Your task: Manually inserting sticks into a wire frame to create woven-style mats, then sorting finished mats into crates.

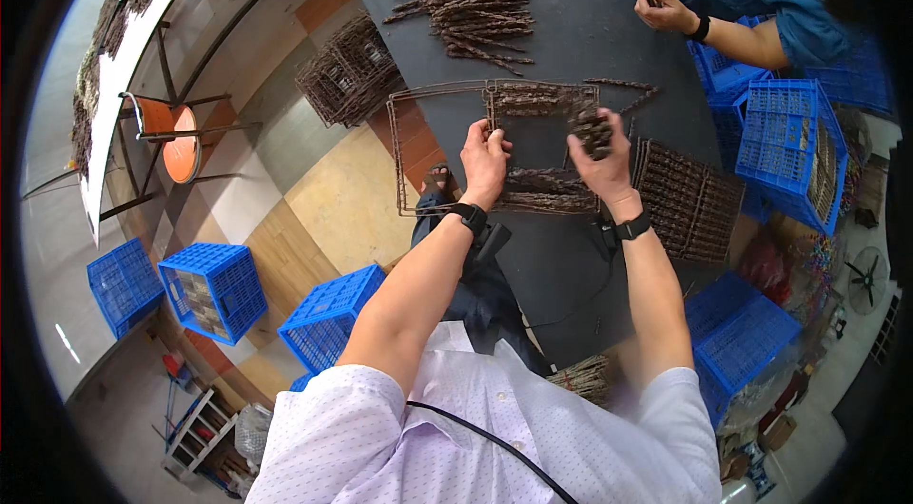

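On the tabletop (537, 266), a near row (547, 190) of twigs is seen inside the frame (490, 105), whose left part is bare wire. The frame is pinched by the left hand's (483, 166) fingers; a blurred bunch (592, 131) is clasped over it by the right's (607, 162). A far row (537, 100) is seated; the work is judged partly done. Filled panels (689, 200) are stacked right of the frame; a pile (466, 5) is left beyond it.

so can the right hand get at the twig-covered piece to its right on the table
Probably yes: the twig-covered piece lies close beside the right hand, its top mostly uncovered. That hand seems full, though, with a blurred dark bundle, so it may need freeing first.
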The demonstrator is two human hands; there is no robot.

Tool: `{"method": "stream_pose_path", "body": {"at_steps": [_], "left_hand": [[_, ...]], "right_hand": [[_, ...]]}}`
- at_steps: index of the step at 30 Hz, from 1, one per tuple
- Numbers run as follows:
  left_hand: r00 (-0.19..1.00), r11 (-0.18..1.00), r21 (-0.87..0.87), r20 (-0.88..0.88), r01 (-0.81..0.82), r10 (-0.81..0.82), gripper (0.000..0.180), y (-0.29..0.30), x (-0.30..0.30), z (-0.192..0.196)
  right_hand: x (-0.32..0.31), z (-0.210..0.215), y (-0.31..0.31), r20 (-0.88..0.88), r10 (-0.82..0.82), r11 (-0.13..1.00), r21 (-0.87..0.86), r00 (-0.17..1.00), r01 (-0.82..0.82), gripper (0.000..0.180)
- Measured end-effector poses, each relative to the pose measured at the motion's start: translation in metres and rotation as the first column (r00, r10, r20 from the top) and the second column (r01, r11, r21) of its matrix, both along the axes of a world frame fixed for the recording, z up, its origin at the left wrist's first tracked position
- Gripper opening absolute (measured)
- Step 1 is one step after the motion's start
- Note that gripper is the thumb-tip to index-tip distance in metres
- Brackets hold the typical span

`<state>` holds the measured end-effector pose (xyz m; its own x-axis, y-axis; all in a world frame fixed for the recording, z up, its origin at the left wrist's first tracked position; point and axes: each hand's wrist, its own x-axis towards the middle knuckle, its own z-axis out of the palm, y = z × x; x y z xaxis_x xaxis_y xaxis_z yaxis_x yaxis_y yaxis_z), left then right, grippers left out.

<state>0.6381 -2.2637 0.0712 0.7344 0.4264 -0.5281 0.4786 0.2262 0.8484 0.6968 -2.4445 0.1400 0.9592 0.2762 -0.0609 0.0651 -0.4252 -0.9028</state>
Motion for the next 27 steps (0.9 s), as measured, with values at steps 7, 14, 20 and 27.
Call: {"method": "stream_pose_path", "body": {"at_steps": [7,14,20,27], "left_hand": [[0.997,0.992,0.102,0.021,0.074,-0.077,0.031,0.000,-0.007,-0.004],[0.999,0.991,0.124,0.014,0.049,-0.051,0.029,-0.003,-0.010,-0.009],[1.000,0.993,0.121,-0.020,-0.006,0.008,0.028,-0.007,-0.018,-0.010],[1.000,0.993,0.120,0.024,-0.023,0.020,0.028,-0.006,-0.019,-0.012]], "right_hand": [[0.043,0.003,-0.007,-0.381,-0.424,0.411,0.727,0.822,0.549,0.013],[0.101,0.020,0.060,0.506,0.191,0.965,-0.254,0.841,-0.066,0.038],[0.136,-0.025,0.143,0.380,0.745,0.558,-0.806,0.548,-0.200,0.069],[0.087,0.003,0.103,0.538,0.598,0.693,-0.719,0.594,-0.047,0.036]]}}
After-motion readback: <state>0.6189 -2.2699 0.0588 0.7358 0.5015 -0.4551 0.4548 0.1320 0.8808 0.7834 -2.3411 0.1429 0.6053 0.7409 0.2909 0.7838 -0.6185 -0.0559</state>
